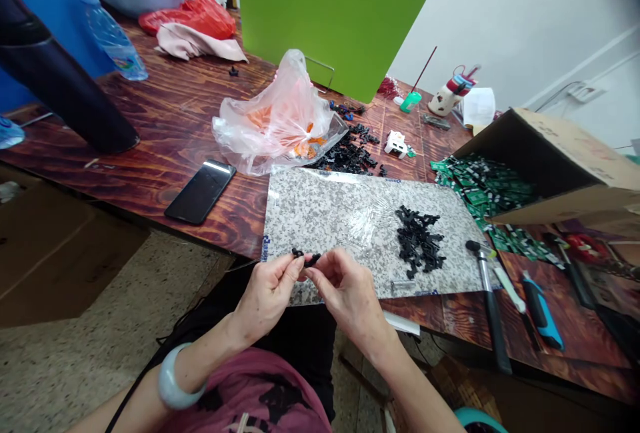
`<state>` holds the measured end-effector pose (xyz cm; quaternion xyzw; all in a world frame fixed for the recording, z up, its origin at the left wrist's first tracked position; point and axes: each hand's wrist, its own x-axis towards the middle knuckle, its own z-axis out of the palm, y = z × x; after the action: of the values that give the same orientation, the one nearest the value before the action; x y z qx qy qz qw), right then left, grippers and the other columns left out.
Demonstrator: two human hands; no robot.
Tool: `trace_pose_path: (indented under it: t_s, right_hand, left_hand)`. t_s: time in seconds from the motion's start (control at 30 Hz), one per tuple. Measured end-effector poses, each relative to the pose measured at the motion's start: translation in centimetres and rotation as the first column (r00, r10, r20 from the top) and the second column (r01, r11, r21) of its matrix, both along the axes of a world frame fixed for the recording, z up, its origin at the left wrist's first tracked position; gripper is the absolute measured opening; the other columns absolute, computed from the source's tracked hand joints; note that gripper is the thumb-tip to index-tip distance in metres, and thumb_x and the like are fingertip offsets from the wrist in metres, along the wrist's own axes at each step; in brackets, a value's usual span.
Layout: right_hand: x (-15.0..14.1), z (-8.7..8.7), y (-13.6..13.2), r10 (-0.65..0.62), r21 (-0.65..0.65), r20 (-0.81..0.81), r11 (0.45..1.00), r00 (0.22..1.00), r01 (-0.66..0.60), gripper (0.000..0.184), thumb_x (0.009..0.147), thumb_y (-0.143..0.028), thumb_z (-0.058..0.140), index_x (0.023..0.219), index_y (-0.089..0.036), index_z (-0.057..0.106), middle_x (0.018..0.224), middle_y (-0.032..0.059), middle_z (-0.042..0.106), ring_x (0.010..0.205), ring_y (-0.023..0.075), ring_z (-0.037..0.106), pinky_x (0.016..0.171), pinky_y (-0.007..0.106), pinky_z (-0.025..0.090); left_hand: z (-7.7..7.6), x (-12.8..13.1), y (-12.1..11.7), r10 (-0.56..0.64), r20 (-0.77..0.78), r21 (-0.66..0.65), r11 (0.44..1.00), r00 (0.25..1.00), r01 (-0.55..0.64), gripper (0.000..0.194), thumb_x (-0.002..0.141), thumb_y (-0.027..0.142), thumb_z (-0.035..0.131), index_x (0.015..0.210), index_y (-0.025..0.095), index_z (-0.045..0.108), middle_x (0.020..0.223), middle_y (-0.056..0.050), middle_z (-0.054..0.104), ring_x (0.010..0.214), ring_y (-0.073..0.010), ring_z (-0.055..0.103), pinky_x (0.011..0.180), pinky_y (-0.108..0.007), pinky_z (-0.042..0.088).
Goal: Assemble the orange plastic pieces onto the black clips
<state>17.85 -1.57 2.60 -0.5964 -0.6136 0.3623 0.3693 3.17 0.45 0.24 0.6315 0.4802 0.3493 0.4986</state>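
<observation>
Close together over the near edge of the speckled board (320,213), my left hand (270,293) and my right hand (347,290) pinch small black plastic parts (313,260) between thumbs and fingers. The fingers partly cover these parts, so their exact shape is hidden. A pile of similar black plastic parts (420,240) lies on the right half of the board. Left of that pile are many thin, shiny metal pins (367,220). A small clear tube-like piece (403,284) rests near the board's front edge.
A black phone (201,192) and a plastic bag (280,120) with orange pieces lie left and behind. More black parts (345,156) border the bag. At right are a cardboard box (565,160) with green circuit boards (480,183), a hammer (490,306) and a blue utility knife (543,313).
</observation>
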Motion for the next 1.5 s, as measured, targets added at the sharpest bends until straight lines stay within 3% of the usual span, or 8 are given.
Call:
trace_pose_path:
  t_s: [0.23, 0.37, 0.53, 0.63, 0.77, 0.9, 1.2, 1.5]
  right_hand:
    - [1.1, 0.3, 0.9, 0.11, -0.14, 0.116, 0.986, 0.987, -0.093, 0.013, 0.079, -0.017, 0.061, 0.077, -0.02, 0.049, 0.053, -0.006, 0.055, 0.048, 0.0103, 0.054, 0.047, 0.018, 0.036]
    - [1.4, 0.9, 1.1, 0.21, -0.183, 0.258, 0.969, 0.943, -0.166, 0.013, 0.079, -0.016, 0.062, 0.084, -0.02, 0.05, 0.058, -0.0039, 0.059, 0.052, 0.0115, 0.055, 0.052, 0.019, 0.036]
    - [1.7, 1.6, 1.2, 0.437, -0.196, 0.491, 0.898, 0.753, -0.394, 0.013, 0.085, -0.015, 0.055, 0.096, -0.018, 0.05, 0.063, 0.0003, 0.063, 0.056, 0.0157, 0.06, 0.051, 0.021, 0.033]
    - [2.3, 1.4, 1.2, 0.473, -0.128, 0.559, 0.861, 0.681, -0.492, 0.013, 0.085, -0.019, 0.059, 0.094, -0.016, 0.05, 0.063, 0.0004, 0.063, 0.055, 0.0157, 0.06, 0.049, 0.021, 0.032]
    - [3.4, 0.2, 0.9, 0.301, 0.225, 0.508, 0.858, 0.807, -0.462, 0.022, 0.085, -0.038, 0.06, 0.081, -0.018, 0.05, 0.063, -0.0003, 0.062, 0.054, 0.0113, 0.057, 0.051, 0.02, 0.036]
    - [3.7, -0.7, 0.3, 0.112, 0.462, 0.412, 0.83, 0.904, -0.313, 0.025, 0.083, -0.042, 0.061, 0.083, -0.019, 0.053, 0.065, 0.0001, 0.062, 0.057, 0.0105, 0.057, 0.055, 0.021, 0.041]
    - [3.1, -1.1, -0.4, 0.072, 0.391, 0.322, 0.898, 0.944, -0.202, 0.025, 0.079, -0.041, 0.066, 0.088, -0.019, 0.056, 0.071, 0.0011, 0.062, 0.061, 0.0113, 0.056, 0.058, 0.022, 0.047]
    - [2.4, -1.1, -0.3, 0.128, 0.31, 0.231, 0.93, 0.964, -0.198, 0.017, 0.081, -0.025, 0.066, 0.094, -0.017, 0.058, 0.078, 0.0025, 0.061, 0.066, 0.0116, 0.056, 0.061, 0.022, 0.047]
  left_hand:
    - [-0.7, -0.7, -0.1, -0.145, -0.17, 0.108, 0.98, 0.975, 0.165, 0.035, 0.092, 0.028, 0.037, 0.065, 0.016, 0.054, 0.057, 0.002, 0.053, 0.053, -0.0114, 0.05, 0.052, -0.021, 0.038]
    - [-0.7, -1.1, 0.1, -0.23, -0.232, 0.14, 0.954, 0.945, 0.266, 0.033, 0.092, 0.024, 0.036, 0.063, 0.017, 0.052, 0.057, 0.002, 0.054, 0.052, -0.0113, 0.05, 0.052, -0.021, 0.037]
    - [-0.2, -1.6, 0.3, -0.353, -0.277, 0.142, 0.904, 0.893, 0.402, 0.033, 0.09, 0.021, 0.038, 0.061, 0.017, 0.054, 0.054, 0.001, 0.057, 0.05, -0.0115, 0.052, 0.052, -0.021, 0.037]
    - [0.1, -1.9, 0.2, -0.437, -0.122, -0.029, 0.899, 0.891, 0.437, 0.031, 0.091, 0.023, 0.039, 0.069, 0.017, 0.059, 0.064, -0.002, 0.069, 0.056, -0.013, 0.061, 0.054, -0.021, 0.044]
    - [0.8, -1.9, 0.0, -0.347, 0.224, -0.309, 0.861, 0.911, 0.404, 0.03, 0.091, 0.035, 0.042, 0.079, 0.015, 0.061, 0.077, -0.009, 0.076, 0.069, -0.0191, 0.071, 0.052, -0.021, 0.049]
    - [1.4, -1.4, 0.1, -0.194, 0.349, -0.374, 0.868, 0.917, 0.326, 0.031, 0.088, 0.04, 0.049, 0.085, 0.012, 0.062, 0.073, -0.009, 0.076, 0.064, -0.0186, 0.071, 0.053, -0.022, 0.05]
    - [0.8, -1.3, 0.3, -0.073, 0.372, -0.39, 0.892, 0.925, 0.228, 0.032, 0.083, 0.042, 0.057, 0.088, 0.012, 0.064, 0.069, -0.006, 0.075, 0.068, -0.0194, 0.07, 0.052, -0.022, 0.051]
    - [0.4, -1.3, 0.5, -0.112, 0.328, -0.338, 0.913, 0.938, 0.228, 0.031, 0.086, 0.041, 0.053, 0.089, 0.012, 0.065, 0.069, -0.003, 0.074, 0.059, -0.0146, 0.065, 0.053, -0.021, 0.051]
